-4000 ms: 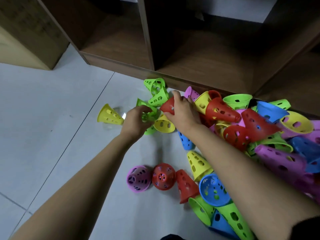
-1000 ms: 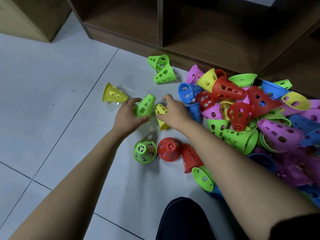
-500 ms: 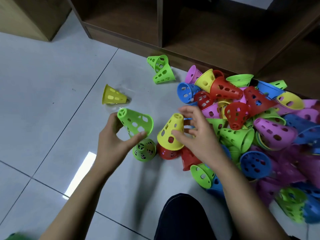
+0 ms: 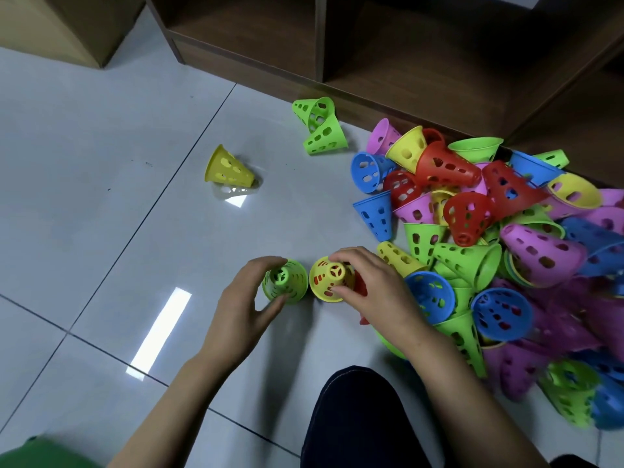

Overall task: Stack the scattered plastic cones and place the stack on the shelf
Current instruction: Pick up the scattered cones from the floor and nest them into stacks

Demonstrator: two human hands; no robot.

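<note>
My left hand [image 4: 243, 312] grips a green cone [image 4: 286, 281] that stands upright on the floor over another green one. Beside it, my right hand [image 4: 374, 292] holds a yellow cone [image 4: 328, 278] set down over a red cone, whose colour shows through the holes. A big pile of coloured perforated cones [image 4: 489, 238] lies to the right. Farther off on the floor lie a lone yellow cone [image 4: 226, 167] and two green cones [image 4: 320, 126]. The wooden shelf [image 4: 388, 55] runs along the top.
A dark trouser knee [image 4: 358, 420] juts in at the bottom centre. A wooden cabinet corner [image 4: 67, 28] stands at the top left. Something green [image 4: 44, 454] shows at the bottom left edge. Grey floor tiles [image 4: 101, 231] spread to the left.
Both hands came down: the green cone now sits over the green one on the floor, and the yellow cone now covers the red one. One second ago, these cones were being picked up.
</note>
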